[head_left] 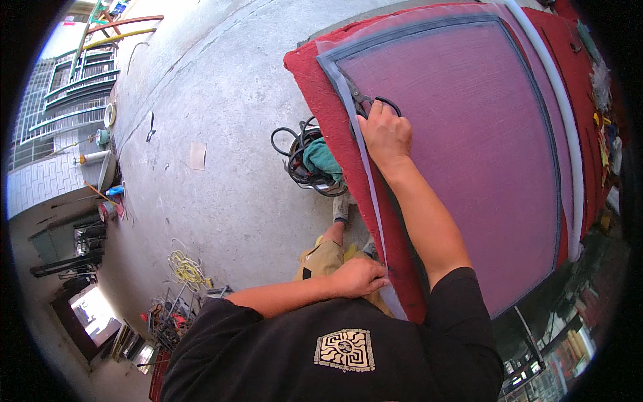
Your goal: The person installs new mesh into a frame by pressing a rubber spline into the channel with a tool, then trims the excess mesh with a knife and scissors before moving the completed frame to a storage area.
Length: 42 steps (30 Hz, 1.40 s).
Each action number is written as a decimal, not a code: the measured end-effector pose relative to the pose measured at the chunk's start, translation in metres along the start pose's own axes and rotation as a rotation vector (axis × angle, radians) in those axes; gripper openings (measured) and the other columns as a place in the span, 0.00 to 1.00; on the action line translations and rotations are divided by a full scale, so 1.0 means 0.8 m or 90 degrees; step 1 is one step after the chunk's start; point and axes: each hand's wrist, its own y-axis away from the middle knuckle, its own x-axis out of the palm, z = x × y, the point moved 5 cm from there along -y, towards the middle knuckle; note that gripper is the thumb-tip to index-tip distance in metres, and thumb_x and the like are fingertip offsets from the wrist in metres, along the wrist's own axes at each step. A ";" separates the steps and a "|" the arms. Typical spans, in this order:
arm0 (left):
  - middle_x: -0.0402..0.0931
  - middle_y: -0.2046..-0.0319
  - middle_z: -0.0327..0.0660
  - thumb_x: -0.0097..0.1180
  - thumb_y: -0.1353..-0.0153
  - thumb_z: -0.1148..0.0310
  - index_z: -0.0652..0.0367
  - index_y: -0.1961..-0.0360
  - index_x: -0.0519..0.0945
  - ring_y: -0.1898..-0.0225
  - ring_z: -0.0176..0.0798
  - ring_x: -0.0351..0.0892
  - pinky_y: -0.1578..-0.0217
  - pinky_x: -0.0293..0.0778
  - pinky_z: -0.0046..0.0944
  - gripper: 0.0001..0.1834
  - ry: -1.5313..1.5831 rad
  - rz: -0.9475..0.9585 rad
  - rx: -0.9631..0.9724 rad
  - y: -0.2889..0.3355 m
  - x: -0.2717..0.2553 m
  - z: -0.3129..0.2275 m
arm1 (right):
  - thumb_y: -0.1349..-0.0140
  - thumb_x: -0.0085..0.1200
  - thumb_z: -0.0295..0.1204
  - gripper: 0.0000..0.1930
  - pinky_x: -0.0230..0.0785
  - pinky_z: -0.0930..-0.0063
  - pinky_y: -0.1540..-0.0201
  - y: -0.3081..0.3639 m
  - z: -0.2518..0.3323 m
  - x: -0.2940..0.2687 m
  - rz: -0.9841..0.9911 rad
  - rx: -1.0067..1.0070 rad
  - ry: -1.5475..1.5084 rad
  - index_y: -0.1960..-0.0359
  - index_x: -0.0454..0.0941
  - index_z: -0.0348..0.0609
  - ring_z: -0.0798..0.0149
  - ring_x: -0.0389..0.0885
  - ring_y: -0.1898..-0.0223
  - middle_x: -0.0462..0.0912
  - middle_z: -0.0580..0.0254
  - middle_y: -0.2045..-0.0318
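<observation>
Grey mesh strip (367, 161), scissors (367, 102), coiled black cable (295, 164) beside table (321, 87)

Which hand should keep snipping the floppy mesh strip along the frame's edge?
Probably the right hand. It already grips the scissors, with the blades at the mesh strip beside the screen frame. The left hand is near the body, pinching the strip's loose end.

A red-covered desk (315, 87) carries a framed mesh screen (469, 147) lying flat, with a white tube (562, 114) along its far side. On the concrete floor (221, 100) beside it sit coiled black cable (295, 157) and yellow cord (187, 269).
</observation>
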 end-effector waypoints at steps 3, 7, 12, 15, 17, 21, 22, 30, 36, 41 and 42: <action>0.80 0.67 0.56 0.63 0.28 0.58 0.65 0.68 0.78 0.60 0.67 0.82 0.58 0.77 0.60 0.19 0.003 -0.006 -0.001 0.002 0.002 0.006 | 0.33 0.67 0.51 0.24 0.83 0.60 0.62 -0.015 0.005 0.005 -0.007 -0.005 0.007 0.55 0.79 0.42 0.54 0.91 0.68 0.87 0.57 0.65; 0.80 0.67 0.56 0.63 0.28 0.58 0.64 0.68 0.78 0.59 0.67 0.82 0.58 0.77 0.61 0.19 0.009 0.011 -0.018 0.004 -0.003 0.009 | 0.33 0.67 0.52 0.24 0.83 0.59 0.62 -0.034 0.012 0.008 -0.015 -0.013 0.007 0.56 0.80 0.42 0.53 0.91 0.68 0.88 0.56 0.65; 0.80 0.67 0.56 0.62 0.27 0.56 0.64 0.68 0.78 0.60 0.67 0.82 0.59 0.76 0.62 0.20 0.021 -0.002 -0.010 0.010 -0.005 0.013 | 0.33 0.67 0.52 0.24 0.84 0.59 0.62 -0.052 0.021 0.015 0.000 -0.005 0.002 0.56 0.81 0.42 0.53 0.92 0.68 0.89 0.56 0.65; 0.80 0.68 0.56 0.62 0.27 0.56 0.64 0.68 0.78 0.60 0.67 0.82 0.59 0.76 0.62 0.20 0.013 -0.001 -0.014 0.016 -0.006 0.012 | 0.32 0.66 0.52 0.24 0.85 0.58 0.63 -0.056 0.026 0.020 0.014 -0.001 0.007 0.56 0.81 0.42 0.53 0.92 0.68 0.89 0.56 0.66; 0.80 0.68 0.57 0.62 0.27 0.56 0.64 0.67 0.79 0.60 0.66 0.83 0.59 0.76 0.61 0.20 -0.006 0.018 -0.030 0.022 -0.004 0.015 | 0.32 0.65 0.53 0.24 0.85 0.58 0.63 -0.056 0.027 0.023 0.036 0.010 0.011 0.56 0.81 0.42 0.53 0.92 0.68 0.89 0.56 0.66; 0.81 0.68 0.56 0.61 0.26 0.55 0.64 0.65 0.80 0.62 0.64 0.83 0.60 0.76 0.59 0.20 0.037 -0.043 -0.039 0.034 0.006 0.024 | 0.31 0.65 0.53 0.24 0.84 0.57 0.64 -0.054 0.027 0.019 0.032 0.007 0.008 0.56 0.81 0.42 0.54 0.92 0.67 0.89 0.55 0.64; 0.81 0.68 0.55 0.61 0.25 0.55 0.64 0.65 0.81 0.63 0.62 0.83 0.61 0.77 0.57 0.20 0.036 -0.059 -0.044 0.038 0.009 0.027 | 0.31 0.65 0.53 0.24 0.84 0.56 0.63 -0.053 0.026 0.018 0.037 0.014 0.002 0.56 0.81 0.42 0.53 0.92 0.67 0.90 0.54 0.63; 0.87 0.60 0.40 0.53 0.17 0.55 0.60 0.57 0.83 0.59 0.36 0.83 0.54 0.79 0.42 0.19 0.383 -0.235 -0.269 0.085 0.005 0.080 | 0.34 0.67 0.54 0.28 0.80 0.44 0.49 0.070 -0.022 -0.043 0.051 0.135 -0.122 0.49 0.82 0.40 0.38 0.89 0.55 0.89 0.45 0.55; 0.88 0.50 0.44 0.45 0.15 0.54 0.57 0.44 0.75 0.48 0.42 0.87 0.45 0.81 0.44 0.17 0.684 -0.349 -0.258 0.085 -0.011 0.108 | 0.38 0.70 0.52 0.25 0.77 0.50 0.55 0.319 -0.098 -0.121 0.294 0.344 -0.379 0.55 0.82 0.42 0.41 0.88 0.61 0.88 0.47 0.65; 0.86 0.58 0.41 0.46 0.15 0.50 0.54 0.48 0.76 0.56 0.43 0.88 0.54 0.84 0.43 0.18 0.853 -0.523 -0.181 0.086 -0.062 0.101 | 0.36 0.70 0.53 0.26 0.76 0.54 0.56 0.558 -0.115 -0.169 0.485 0.420 -0.513 0.58 0.82 0.39 0.51 0.87 0.62 0.86 0.47 0.66; 0.85 0.61 0.40 0.47 0.16 0.50 0.53 0.49 0.76 0.59 0.42 0.87 0.56 0.84 0.42 0.17 0.901 -0.510 -0.124 0.079 -0.072 0.110 | 0.36 0.70 0.53 0.26 0.77 0.54 0.55 0.603 -0.119 -0.173 0.530 0.426 -0.523 0.57 0.82 0.39 0.52 0.87 0.61 0.86 0.47 0.65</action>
